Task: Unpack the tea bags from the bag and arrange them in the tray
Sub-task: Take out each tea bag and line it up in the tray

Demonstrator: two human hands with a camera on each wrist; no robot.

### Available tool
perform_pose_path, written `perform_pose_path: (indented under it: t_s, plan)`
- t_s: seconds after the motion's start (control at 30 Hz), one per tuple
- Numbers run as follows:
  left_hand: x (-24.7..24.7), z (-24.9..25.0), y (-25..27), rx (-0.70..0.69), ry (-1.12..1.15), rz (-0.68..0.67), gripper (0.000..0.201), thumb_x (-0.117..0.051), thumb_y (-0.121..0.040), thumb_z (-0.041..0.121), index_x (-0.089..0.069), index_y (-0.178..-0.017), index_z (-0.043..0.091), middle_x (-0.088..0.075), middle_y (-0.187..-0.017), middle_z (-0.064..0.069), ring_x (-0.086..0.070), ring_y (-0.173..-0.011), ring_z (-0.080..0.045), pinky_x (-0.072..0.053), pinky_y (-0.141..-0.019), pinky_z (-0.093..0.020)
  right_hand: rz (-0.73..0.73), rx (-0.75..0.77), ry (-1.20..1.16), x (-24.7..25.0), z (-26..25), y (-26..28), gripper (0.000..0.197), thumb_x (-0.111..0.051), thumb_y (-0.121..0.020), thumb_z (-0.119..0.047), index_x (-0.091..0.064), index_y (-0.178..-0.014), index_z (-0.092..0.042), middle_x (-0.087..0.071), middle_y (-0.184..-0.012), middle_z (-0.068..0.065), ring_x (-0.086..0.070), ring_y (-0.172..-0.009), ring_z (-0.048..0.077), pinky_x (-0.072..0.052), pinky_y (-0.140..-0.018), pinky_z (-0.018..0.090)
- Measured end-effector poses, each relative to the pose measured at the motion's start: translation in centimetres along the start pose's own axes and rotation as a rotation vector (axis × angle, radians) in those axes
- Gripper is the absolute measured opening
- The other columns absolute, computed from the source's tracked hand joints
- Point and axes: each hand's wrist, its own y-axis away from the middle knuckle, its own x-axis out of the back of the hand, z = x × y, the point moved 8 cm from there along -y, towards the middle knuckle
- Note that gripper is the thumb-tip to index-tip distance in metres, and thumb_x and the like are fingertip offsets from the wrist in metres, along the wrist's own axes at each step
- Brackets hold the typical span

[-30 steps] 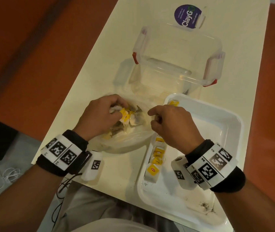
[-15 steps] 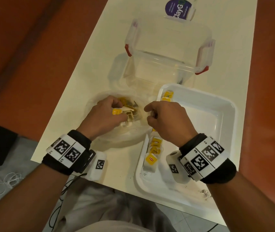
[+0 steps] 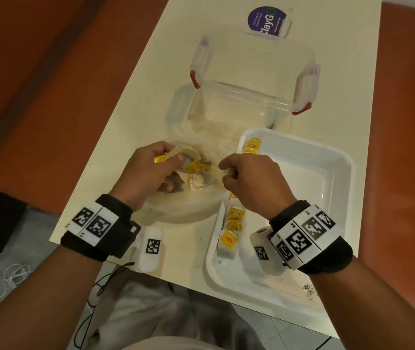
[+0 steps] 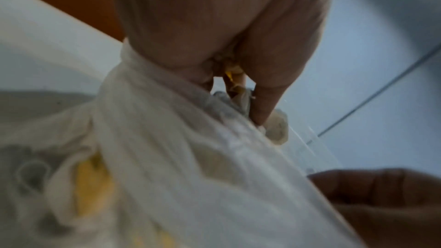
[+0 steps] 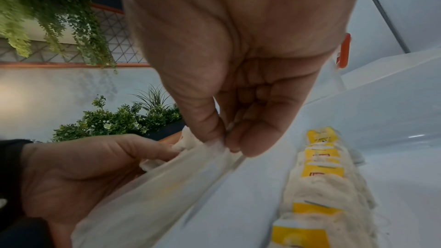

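A clear plastic bag (image 3: pixel 188 208) with several yellow-tagged tea bags (image 3: pixel 196 173) lies on the cream table, left of the white tray (image 3: pixel 327 173). My left hand (image 3: pixel 155 170) is inside the bag's mouth and grips a bunch of tea bags (image 4: pixel 238 99). My right hand (image 3: pixel 249 180) pinches the bag's right rim (image 5: pixel 214 146) between thumb and forefinger and holds it open. A row of tea bags (image 3: pixel 234 223) lies along the tray's left wall, with more tea bags (image 3: pixel 253 145) at its far corner. The same row (image 5: pixel 319 176) shows in the right wrist view.
A clear lidless storage box (image 3: pixel 251 87) with red clips stands behind the bag and tray. A purple-labelled item (image 3: pixel 268 21) lies at the table's far end. Loose tea crumbs (image 3: pixel 308 289) lie in the tray's near right corner. Orange seating flanks the table on both sides.
My left hand has gathered tea bags and lifted them a little inside the bag. My right hand keeps its pinch on the rim.
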Motion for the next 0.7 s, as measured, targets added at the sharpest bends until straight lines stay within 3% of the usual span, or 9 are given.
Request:
perform_pose_path:
  t_s: [0.1,0.2,0.33,0.47,0.57,0.7]
  plan:
    - [-0.2,-0.3,0.4,0.100,0.181,-0.045,0.008,-0.063,-0.097,0.022,-0.068,-0.099,0.017,-0.071,-0.094,-0.004,-0.070,-0.068,-0.012,-0.051,-0.046,-0.023,-0.006,0.006,0.009,-0.2,-0.2,0.0,0.033,-0.057,-0.094,-0.023,-0.066,-0.126,-0.024,-0.072,-0.104,-0.002,-0.065,-0.098,0.022,-0.048,-0.080,0.032]
    - [-0.6,-0.4,1.0,0.154,0.322,-0.104,0.005,-0.059,-0.098,0.023,-0.063,-0.098,0.020,-0.073,-0.099,-0.005,-0.068,-0.065,-0.008,-0.049,-0.044,-0.020,0.003,0.002,0.004,-0.2,-0.4,0.1,0.031,-0.059,-0.094,-0.031,-0.065,-0.124,-0.028,-0.068,-0.105,-0.004,-0.064,-0.097,0.021,-0.047,-0.077,0.032]
    - [-1.1,0.0,1.7,0.169,0.452,-0.154,0.014,-0.057,-0.098,0.022,-0.054,-0.111,0.018,-0.074,-0.103,-0.008,-0.063,-0.063,-0.010,-0.046,-0.043,-0.020,0.113,0.005,-0.060,1.1,-1.0,0.7,0.029,-0.061,-0.092,-0.048,-0.064,-0.119,-0.036,-0.051,-0.105,-0.006,-0.057,-0.086,0.014,-0.043,-0.069,0.030]
    - [-1.9,1.2,2.6,0.125,0.435,-0.180,0.005,-0.058,-0.098,0.021,-0.053,-0.096,0.022,-0.073,-0.095,-0.004,-0.065,-0.064,-0.010,-0.046,-0.045,-0.020,0.185,0.062,-0.330,2.5,-2.6,1.2,0.031,-0.064,-0.089,-0.053,-0.064,-0.115,-0.034,-0.058,-0.081,-0.011,-0.054,-0.068,0.000,-0.039,-0.062,0.018]
    - [-3.0,2.1,3.4,0.088,0.407,-0.221,0.008,-0.061,-0.095,0.021,-0.054,-0.092,0.023,-0.070,-0.086,0.001,-0.066,-0.068,-0.010,-0.047,-0.047,-0.022,0.133,0.078,-0.525,2.5,-3.2,1.5,0.031,-0.068,-0.090,-0.045,-0.065,-0.117,-0.031,-0.064,-0.067,-0.008,-0.057,-0.060,-0.001,-0.039,-0.059,0.013]
    - [-4.2,2.9,4.5,0.091,0.510,-0.302,0.009,-0.061,-0.091,0.019,-0.053,-0.095,0.022,-0.070,-0.092,-0.001,-0.067,-0.072,-0.011,-0.049,-0.048,-0.021,0.136,0.094,-0.770,3.1,-2.7,1.9,0.010,-0.064,-0.094,-0.016,-0.071,-0.102,-0.018,-0.070,-0.074,-0.001,-0.062,-0.057,0.010,-0.048,-0.057,0.025]
